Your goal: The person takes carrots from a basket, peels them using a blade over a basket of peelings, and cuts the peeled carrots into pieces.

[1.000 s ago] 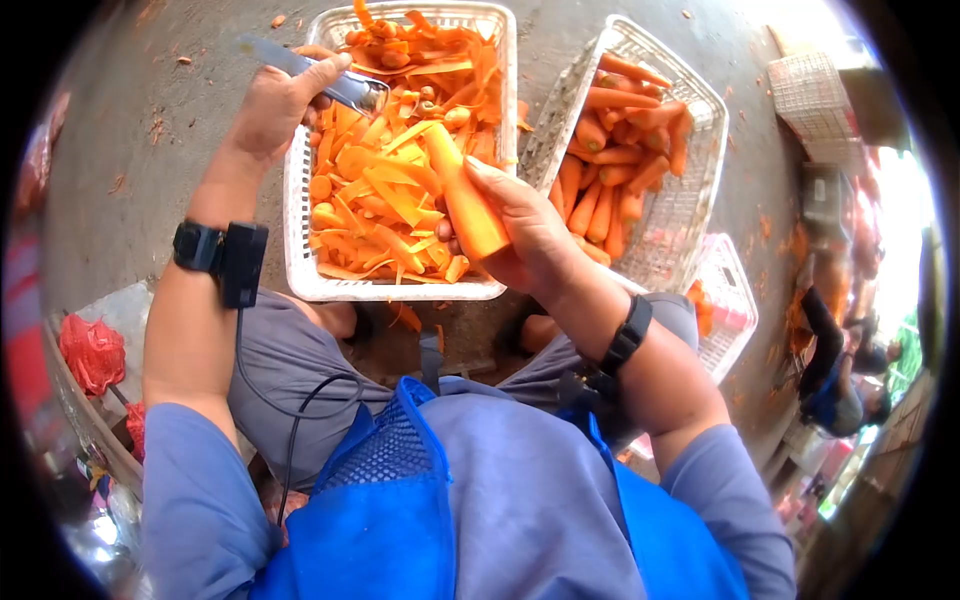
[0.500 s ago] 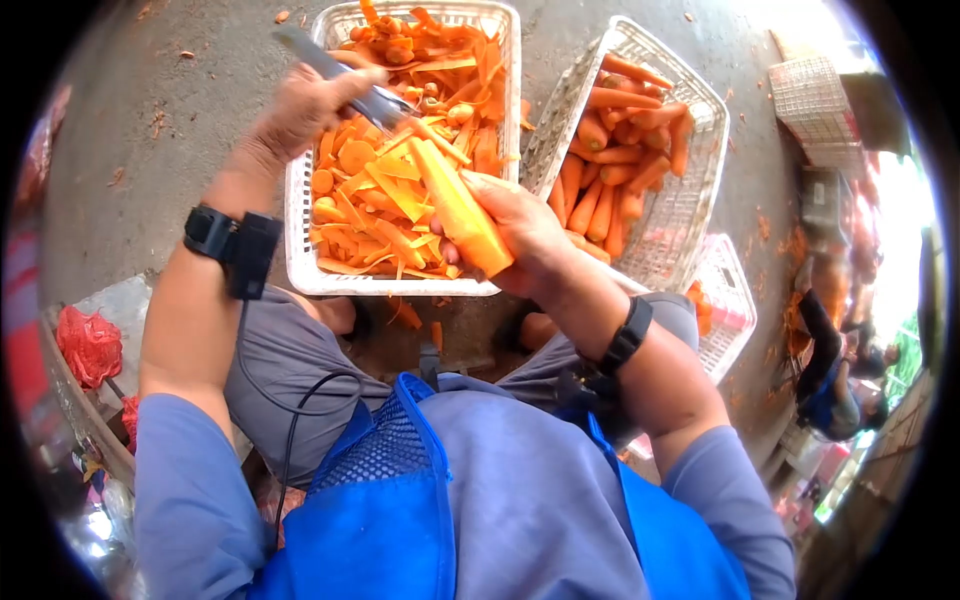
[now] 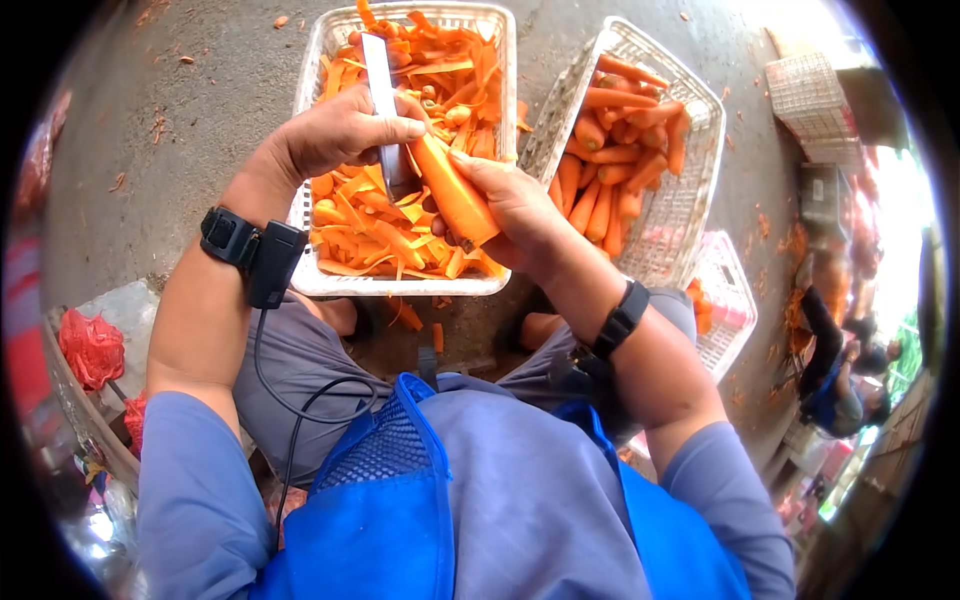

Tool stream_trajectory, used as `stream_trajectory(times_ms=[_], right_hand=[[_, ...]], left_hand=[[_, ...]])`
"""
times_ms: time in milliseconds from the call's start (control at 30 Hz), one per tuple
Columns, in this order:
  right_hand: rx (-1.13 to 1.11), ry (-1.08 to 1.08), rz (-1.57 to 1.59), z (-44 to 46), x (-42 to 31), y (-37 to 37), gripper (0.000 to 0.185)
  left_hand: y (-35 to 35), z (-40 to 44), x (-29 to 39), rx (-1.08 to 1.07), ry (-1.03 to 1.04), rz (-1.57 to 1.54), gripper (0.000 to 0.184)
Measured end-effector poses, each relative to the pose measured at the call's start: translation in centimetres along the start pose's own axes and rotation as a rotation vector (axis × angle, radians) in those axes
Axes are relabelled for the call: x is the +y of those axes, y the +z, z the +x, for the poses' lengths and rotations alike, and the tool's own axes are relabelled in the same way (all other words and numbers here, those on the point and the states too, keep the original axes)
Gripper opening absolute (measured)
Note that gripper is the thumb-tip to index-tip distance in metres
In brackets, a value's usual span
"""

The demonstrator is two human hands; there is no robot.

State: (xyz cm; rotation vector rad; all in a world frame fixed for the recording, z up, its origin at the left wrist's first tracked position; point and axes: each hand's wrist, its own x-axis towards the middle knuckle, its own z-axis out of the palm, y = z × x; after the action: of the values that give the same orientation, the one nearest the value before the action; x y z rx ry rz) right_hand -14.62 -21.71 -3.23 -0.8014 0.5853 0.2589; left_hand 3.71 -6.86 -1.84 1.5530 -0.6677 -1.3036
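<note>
My left hand point(image 3: 345, 130) is closed around a flat metal peeler point(image 3: 380, 75), whose lower end is beside the carrot. In my right hand point(image 3: 510, 205) is a thick, peeled-looking carrot point(image 3: 455, 195), tilted with its far end up and left toward my left hand. The fingers under the carrot are partly hidden. Both hands are over a white plastic crate point(image 3: 400, 287) heaped with orange carrot peelings point(image 3: 370, 235) and cut pieces.
Right of it, a second white crate point(image 3: 690, 215) stands tilted, with whole carrots point(image 3: 620, 150) inside. Another white crate point(image 3: 735, 300) is partly behind it. A red plastic bag point(image 3: 90, 348) lies at left. Another person point(image 3: 835, 390) is at far right. Scraps litter the concrete floor point(image 3: 220, 60).
My left hand has moved right and slightly down with the peeler, close to the carrot's far end. The peeler now stands more upright. My right hand still grips the carrot, which has turned slightly.
</note>
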Motion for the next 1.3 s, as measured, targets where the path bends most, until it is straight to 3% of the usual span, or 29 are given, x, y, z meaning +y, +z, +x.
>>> stream_trajectory(times_ms=[167, 300, 433, 500, 600, 733, 833, 933, 1033, 1167, 1300], right_hand=[[-0.123, -0.058, -0.372, 0.1, 0.2, -1.0, 0.043], [0.014, 0.055, -0.042, -0.4, -0.6, -0.2, 0.044], [0.121, 0.036, 0.113, -0.4, -0.8, 0.0, 0.041], [0.009, 0.001, 0.133, -0.1, -0.4, -0.5, 0.039], [-0.048, -0.022, 0.155, -0.7, -0.6, 1.3, 0.040], [-0.100, 0.058, 0.160, -0.3, 0.8, -0.6, 0.042], [-0.214, 0.150, 0.233, -1.4, 1.4, -0.9, 0.043], [-0.223, 0.114, 0.163, -1.3, 0.8, -1.0, 0.046], [-0.087, 0.036, 0.175, -1.1, 0.6, -0.6, 0.047], [-0.059, 0.032, 0.168, -1.4, 0.0, -0.5, 0.045], [-0.032, 0.046, 0.107, -1.7, 0.4, -0.2, 0.042]], left_hand=[[-1.0, 0.0, -0.8, 0.013, -0.014, 0.002, 0.026], [0.3, -0.6, -0.3, 0.486, 0.207, 0.368, 0.023], [2.3, -2.6, 1.6, 0.281, 0.434, 0.103, 0.018], [4.9, -3.1, 2.3, 0.057, 0.345, -0.002, 0.013], [6.9, -2.5, 2.0, 0.023, 0.476, 0.183, 0.009], [2.9, -1.6, 1.0, 0.041, 0.433, 0.083, 0.017], [-1.9, -1.1, -0.4, 0.447, 0.526, 0.366, 0.022], [-5.2, -0.9, -1.5, 0.526, 0.533, 0.144, 0.023], [-2.8, -1.6, -0.2, 0.448, 0.519, 0.243, 0.025], [1.7, -2.3, 1.8, 0.290, 0.413, 0.064, 0.020], [5.5, -2.2, 2.8, -0.011, 0.325, 0.073, 0.014]])
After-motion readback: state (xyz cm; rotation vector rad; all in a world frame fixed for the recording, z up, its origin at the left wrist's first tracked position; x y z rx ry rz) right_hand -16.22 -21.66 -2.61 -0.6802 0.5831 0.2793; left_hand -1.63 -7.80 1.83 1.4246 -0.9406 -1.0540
